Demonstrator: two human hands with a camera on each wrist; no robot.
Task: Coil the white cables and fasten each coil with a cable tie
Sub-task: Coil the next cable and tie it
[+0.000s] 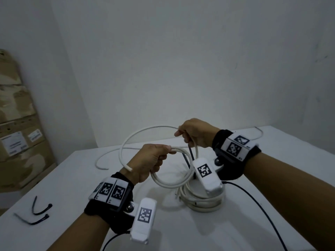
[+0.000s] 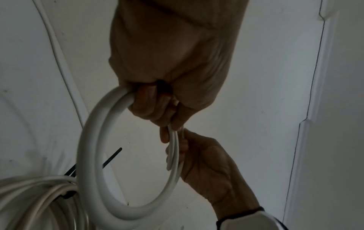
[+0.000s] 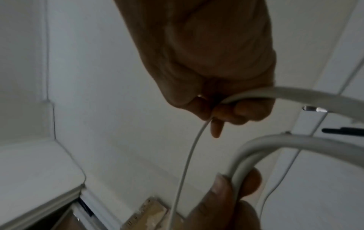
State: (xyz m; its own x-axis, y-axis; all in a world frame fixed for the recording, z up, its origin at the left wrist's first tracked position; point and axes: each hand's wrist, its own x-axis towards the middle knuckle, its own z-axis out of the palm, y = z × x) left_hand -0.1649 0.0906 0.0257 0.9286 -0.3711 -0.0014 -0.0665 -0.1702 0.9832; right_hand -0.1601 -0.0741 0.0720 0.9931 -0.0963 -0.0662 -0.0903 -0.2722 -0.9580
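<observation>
Above the white table (image 1: 235, 223) my left hand (image 1: 154, 160) grips a small coil of white cable (image 1: 170, 183), seen as a double loop (image 2: 92, 155) in the left wrist view. My right hand (image 1: 194, 134) pinches the same cable where a big loose loop (image 1: 130, 140) arcs up and over; its strand (image 3: 189, 155) runs down from the fingers in the right wrist view. The cable's free end (image 1: 101, 165) trails on the table behind. A finished coil (image 1: 203, 201) with black ties lies under my hands. Two black cable ties (image 1: 38, 212) lie at the front left.
Cardboard boxes (image 1: 18, 124) are stacked left of the table against the wall. Another thin white cable (image 1: 259, 133) lies at the table's far right corner. Black wrist-camera leads (image 1: 257, 205) cross the table's right side. Walls close off the back and left.
</observation>
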